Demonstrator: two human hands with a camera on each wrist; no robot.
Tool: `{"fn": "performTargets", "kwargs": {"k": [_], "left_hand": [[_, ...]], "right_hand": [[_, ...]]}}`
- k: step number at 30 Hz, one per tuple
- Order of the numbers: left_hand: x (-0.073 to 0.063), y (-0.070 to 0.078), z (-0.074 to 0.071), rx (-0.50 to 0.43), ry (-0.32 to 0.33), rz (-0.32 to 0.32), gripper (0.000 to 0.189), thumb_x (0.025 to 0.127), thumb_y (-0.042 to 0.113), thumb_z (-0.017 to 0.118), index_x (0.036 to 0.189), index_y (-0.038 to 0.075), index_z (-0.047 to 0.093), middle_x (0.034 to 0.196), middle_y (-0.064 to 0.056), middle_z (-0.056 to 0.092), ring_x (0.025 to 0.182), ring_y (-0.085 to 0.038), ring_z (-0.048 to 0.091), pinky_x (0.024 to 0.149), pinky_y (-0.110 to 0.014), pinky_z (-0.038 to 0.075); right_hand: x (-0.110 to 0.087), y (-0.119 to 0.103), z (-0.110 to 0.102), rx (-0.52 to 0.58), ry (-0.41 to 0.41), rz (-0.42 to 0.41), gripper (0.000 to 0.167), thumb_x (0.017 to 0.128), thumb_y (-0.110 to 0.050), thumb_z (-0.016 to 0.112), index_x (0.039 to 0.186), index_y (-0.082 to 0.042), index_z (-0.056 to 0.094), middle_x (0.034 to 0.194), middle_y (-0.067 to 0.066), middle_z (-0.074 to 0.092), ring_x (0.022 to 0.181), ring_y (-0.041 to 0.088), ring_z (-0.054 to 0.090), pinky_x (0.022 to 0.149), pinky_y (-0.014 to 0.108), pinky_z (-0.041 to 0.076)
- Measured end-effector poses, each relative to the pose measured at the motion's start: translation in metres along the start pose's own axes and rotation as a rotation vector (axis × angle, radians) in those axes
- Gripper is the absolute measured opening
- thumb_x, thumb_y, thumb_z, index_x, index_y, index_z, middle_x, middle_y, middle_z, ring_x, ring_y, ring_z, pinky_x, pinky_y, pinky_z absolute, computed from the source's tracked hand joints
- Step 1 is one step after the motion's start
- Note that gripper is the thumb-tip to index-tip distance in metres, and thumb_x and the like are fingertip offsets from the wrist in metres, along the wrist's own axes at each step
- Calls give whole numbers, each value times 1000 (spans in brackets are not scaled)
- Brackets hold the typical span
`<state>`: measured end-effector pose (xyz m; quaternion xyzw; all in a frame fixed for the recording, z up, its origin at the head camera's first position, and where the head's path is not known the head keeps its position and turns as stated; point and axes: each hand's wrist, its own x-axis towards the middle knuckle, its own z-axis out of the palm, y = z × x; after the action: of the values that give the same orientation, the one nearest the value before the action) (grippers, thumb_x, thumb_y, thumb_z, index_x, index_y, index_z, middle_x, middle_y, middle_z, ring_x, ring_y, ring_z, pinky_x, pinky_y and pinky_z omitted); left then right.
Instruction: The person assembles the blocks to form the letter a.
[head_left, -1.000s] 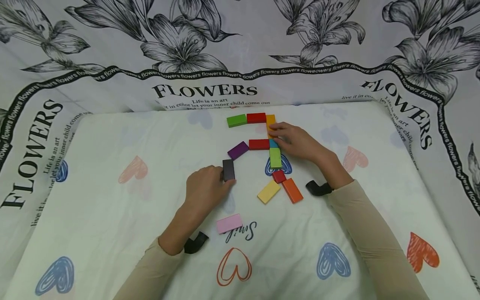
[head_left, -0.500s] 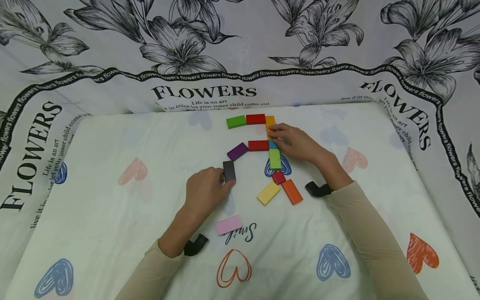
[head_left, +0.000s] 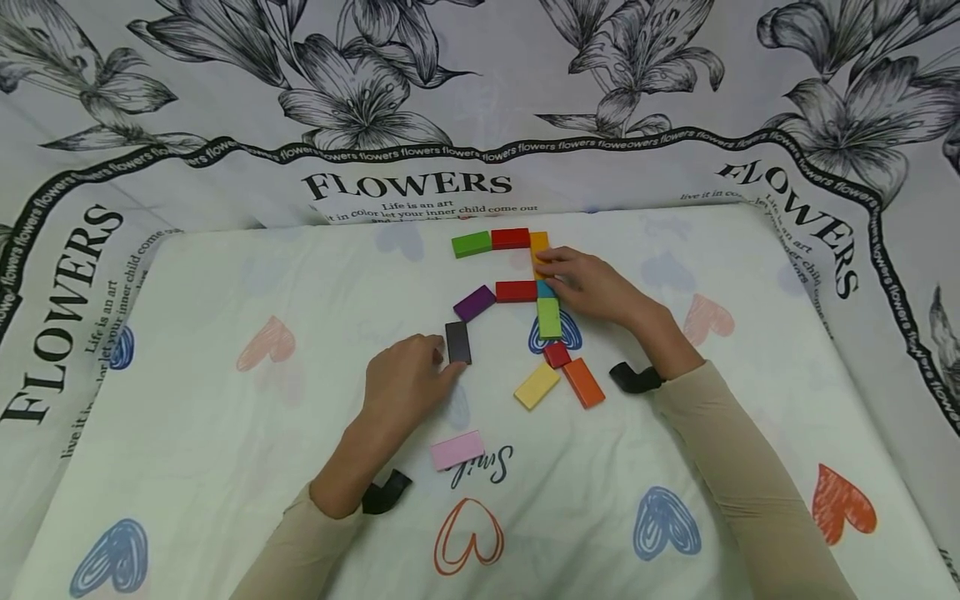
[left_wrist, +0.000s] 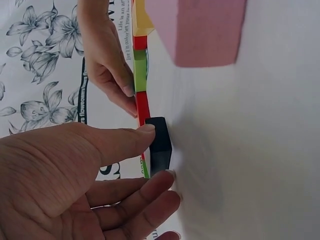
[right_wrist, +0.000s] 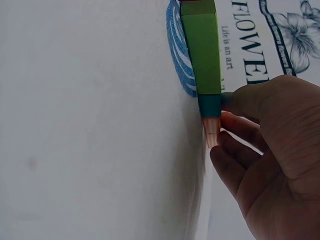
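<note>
My left hand (head_left: 408, 375) is beside the dark grey block (head_left: 458, 343). In the head view its thumb tip is right at the block's near end, and a narrow gap shows between the fingers and its left side. The left wrist view shows the thumb and fingertips spread about the dark block (left_wrist: 160, 142). My right hand (head_left: 596, 283) rests its fingertips on the yellow-orange block (head_left: 539, 246), with the thumb at the small blue block (head_left: 545, 289). In the right wrist view the thumb touches the blue-green block (right_wrist: 209, 105), and the fingers lie along the orange one (right_wrist: 211, 131).
A purple block (head_left: 475, 303), red blocks (head_left: 516, 292) and green blocks (head_left: 549, 318) join the line. A small red (head_left: 557, 355), a yellow (head_left: 536, 386) and an orange block (head_left: 583, 382) meet below. A pink block (head_left: 457, 451) lies apart on the white cloth (head_left: 225, 467).
My left hand has shifted slightly left and its fingers have come off the dark grey block's side. The right hand and the blocks stay where they were.
</note>
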<state>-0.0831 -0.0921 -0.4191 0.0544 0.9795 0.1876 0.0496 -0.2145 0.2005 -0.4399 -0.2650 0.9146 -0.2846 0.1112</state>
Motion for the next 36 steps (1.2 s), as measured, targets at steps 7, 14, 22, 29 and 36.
{"fn": "performTargets", "kwargs": {"k": [7, 14, 22, 29, 36], "left_hand": [[-3, -3, 0, -7, 2, 19, 54, 93, 33, 81, 137, 6, 70, 122, -15, 75, 108, -31, 73, 86, -48, 64], [1, -12, -3, -4, 75, 230, 48, 91, 27, 84, 134, 9, 72, 129, -11, 70, 112, -30, 71, 91, -46, 63], [5, -11, -10, 13, 3, 315, 46, 93, 27, 82, 135, 11, 71, 135, -7, 69, 125, -28, 68, 103, -46, 60], [-1, -13, -10, 4, -31, 311, 46, 95, 26, 80, 137, 12, 71, 137, -7, 70, 129, -28, 67, 107, -48, 58], [-5, -19, -8, 10, -32, 332, 45, 95, 25, 79, 138, 11, 71, 139, -8, 70, 132, -28, 66, 109, -48, 57]], "right_hand": [[-1, 2, 2, -20, -24, 29, 42, 106, -14, 62, 148, -6, 61, 161, 14, 53, 155, 37, 43, 126, 54, 41], [-2, 2, 0, -14, -16, 14, 41, 106, -13, 63, 147, -5, 62, 160, 15, 54, 153, 36, 45, 125, 53, 42], [-2, 2, 3, -4, -19, 23, 42, 106, -13, 62, 147, -6, 61, 161, 14, 53, 155, 36, 43, 125, 53, 41], [-1, 1, 2, -13, -11, 7, 41, 106, -13, 62, 147, -6, 62, 161, 14, 53, 154, 36, 44, 125, 53, 41], [0, 0, 0, -10, -8, 4, 41, 106, -12, 62, 147, -5, 62, 160, 14, 53, 153, 36, 45, 125, 54, 41]]}}
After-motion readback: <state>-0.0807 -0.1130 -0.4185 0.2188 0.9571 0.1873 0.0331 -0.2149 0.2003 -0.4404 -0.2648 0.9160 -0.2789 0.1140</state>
